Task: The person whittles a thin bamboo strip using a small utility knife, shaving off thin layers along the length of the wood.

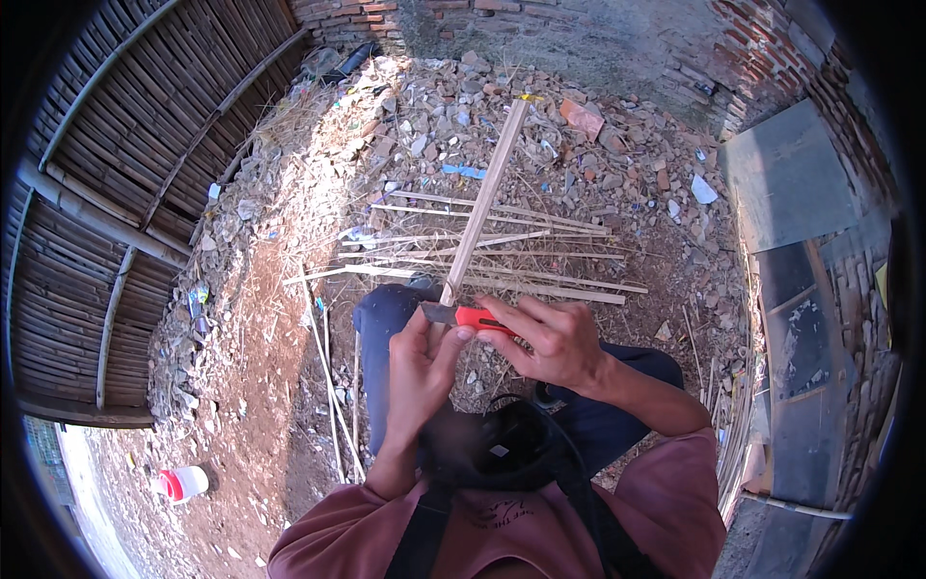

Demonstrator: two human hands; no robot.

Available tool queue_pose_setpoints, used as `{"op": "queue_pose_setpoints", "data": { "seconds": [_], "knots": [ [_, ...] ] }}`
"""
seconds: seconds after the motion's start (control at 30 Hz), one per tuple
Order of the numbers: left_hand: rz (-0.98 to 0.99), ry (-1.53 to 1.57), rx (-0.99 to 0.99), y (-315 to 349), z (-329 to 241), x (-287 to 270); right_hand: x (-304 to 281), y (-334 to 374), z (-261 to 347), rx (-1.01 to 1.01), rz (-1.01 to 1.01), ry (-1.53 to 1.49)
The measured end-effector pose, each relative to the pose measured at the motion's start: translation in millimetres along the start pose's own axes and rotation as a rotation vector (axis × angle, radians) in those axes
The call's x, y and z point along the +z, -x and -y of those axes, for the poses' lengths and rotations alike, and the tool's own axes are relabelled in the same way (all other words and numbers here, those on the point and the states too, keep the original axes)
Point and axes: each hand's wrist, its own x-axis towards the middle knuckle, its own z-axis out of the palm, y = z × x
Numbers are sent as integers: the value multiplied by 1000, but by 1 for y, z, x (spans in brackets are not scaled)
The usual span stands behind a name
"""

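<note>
My right hand (552,340) grips the red handle of a utility knife (481,320), its grey blade pointing left. Closed around the near end of a long, pale wooden strip (485,198) is my left hand (421,359), its thumb by the knife handle. The blade lies across the strip's near end, just above my left fingers. From there the strip slants away from me, up and to the right, over the rubble. Beneath it, several thin wooden strips (569,289) lie scattered crosswise on the ground. My fingers hide the strip's very end.
Broken bricks and stones (405,125) cover the ground toward a brick wall (598,48). A bamboo slat fence (116,193) stands at left. Leaning boards (791,179) line the right side. A red and white container (183,483) lies at lower left, with long thin sticks (328,376) nearer my knee.
</note>
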Motion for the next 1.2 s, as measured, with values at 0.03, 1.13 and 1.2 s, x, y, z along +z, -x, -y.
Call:
{"op": "queue_pose_setpoints", "data": {
  "seconds": [0.03,1.13,1.2],
  "knots": [
    [-15,48,3,0,0,3,0,0,0,-3,0,5],
    [-144,-177,146,-5,11,9,-8,-2,-3,-45,17,146],
    [-163,-179,148,-4,10,11,-9,-3,0,-24,9,145]
  ]
}}
